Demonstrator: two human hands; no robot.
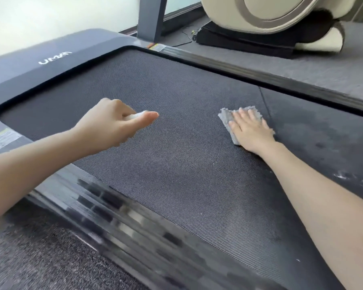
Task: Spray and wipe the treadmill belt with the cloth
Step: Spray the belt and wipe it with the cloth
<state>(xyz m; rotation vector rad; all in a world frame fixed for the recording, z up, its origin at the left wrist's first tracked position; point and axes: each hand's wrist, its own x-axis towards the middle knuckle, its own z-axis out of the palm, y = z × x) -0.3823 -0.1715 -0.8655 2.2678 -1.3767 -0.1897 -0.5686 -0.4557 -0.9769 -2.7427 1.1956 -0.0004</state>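
Observation:
The dark textured treadmill belt fills most of the view. My right hand lies flat with straight fingers on a small grey cloth, pressing it onto the belt right of centre. My left hand hovers over the belt's left part, fingers curled around a small white object, likely the spray bottle, mostly hidden in the fist, with the thumb stretched forward. The belt to the right of the cloth shows darker damp patches and white specks.
The grey motor cover with a white logo bounds the belt at the far left. Side rails run along both belt edges. An upright post and a beige massage chair stand beyond on grey floor.

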